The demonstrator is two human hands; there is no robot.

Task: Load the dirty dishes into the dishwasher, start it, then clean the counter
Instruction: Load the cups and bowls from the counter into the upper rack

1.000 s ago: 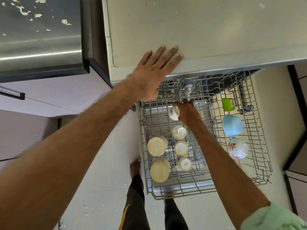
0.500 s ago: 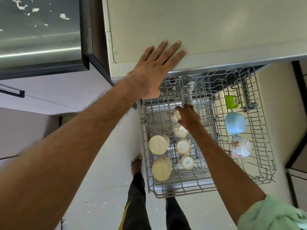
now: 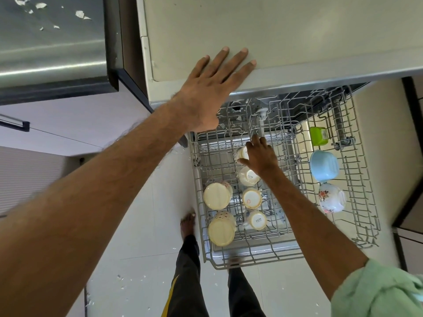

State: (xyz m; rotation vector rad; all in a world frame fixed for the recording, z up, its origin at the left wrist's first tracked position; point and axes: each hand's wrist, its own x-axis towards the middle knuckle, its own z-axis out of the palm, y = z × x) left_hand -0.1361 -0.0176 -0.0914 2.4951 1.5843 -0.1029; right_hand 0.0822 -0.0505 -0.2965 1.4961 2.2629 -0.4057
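Two hands shared it: your left hand (image 3: 206,92) lay flat on the counter (image 3: 297,30), likely bracing you, while your right hand (image 3: 261,159) gripped a cup (image 3: 242,154) in the middle row of the rack (image 3: 258,261).

We're in a home kitchen: a wire dishwasher rack (image 3: 258,261) pulled out under the pale counter (image 3: 297,30), cups (image 3: 251,199) upturned inside, a scrap-flecked steel surface (image 3: 50,53) at left, a bare foot (image 3: 188,223) on floor tiles (image 3: 142,225).
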